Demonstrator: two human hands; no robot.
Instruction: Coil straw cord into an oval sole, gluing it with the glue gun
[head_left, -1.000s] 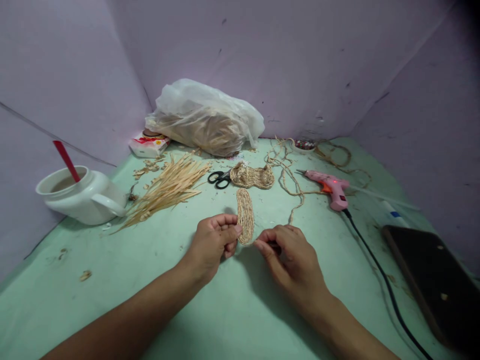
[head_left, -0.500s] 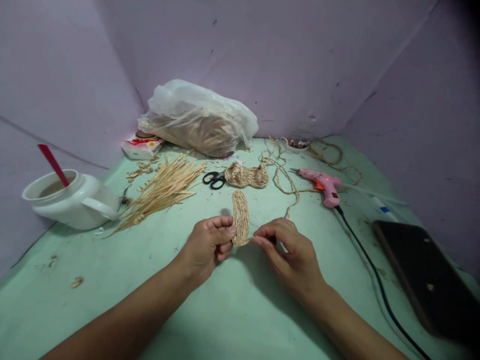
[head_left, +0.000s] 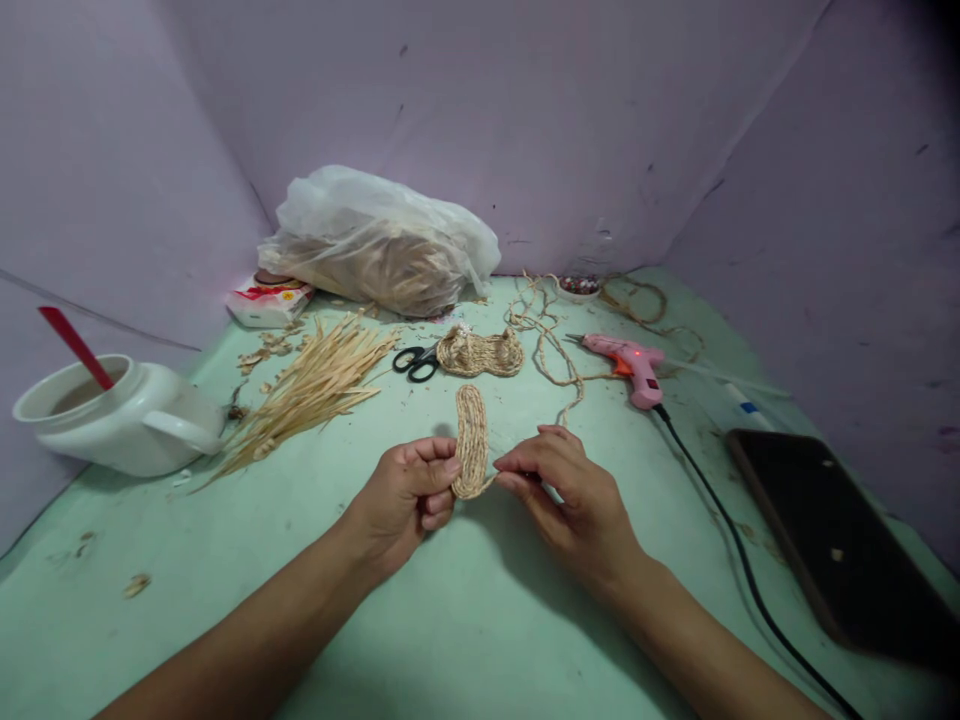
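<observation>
An oval coil of braided straw cord (head_left: pixel 472 440) stands lengthwise in front of me, its left lower edge pinched between the thumb and fingers of my left hand (head_left: pixel 412 490). At its lower right a loose end of the cord leaves the coil. My right hand (head_left: pixel 566 495) pinches that end between thumb and fingertips, just beside the coil. More braided cord (head_left: pixel 574 395) trails behind the right hand toward the back of the table. Just beyond the coil lies a finished-looking straw slipper shape (head_left: pixel 484 354), touching black-handled scissors (head_left: pixel 417 363).
A pink glue gun (head_left: pixel 626 362) with a lit red light lies at right, its black cable running forward past a dark phone (head_left: pixel 840 540). At left are loose straw strips (head_left: pixel 315 375) and a white pot (head_left: pixel 142 420). Behind sit a plastic bag (head_left: pixel 382 240) and a bead dish (head_left: pixel 578 290).
The view has shifted slightly, so everything appears a little farther left. Both hands keep their pinches, and the cord end shows a bit more clearly between coil and right hand.
</observation>
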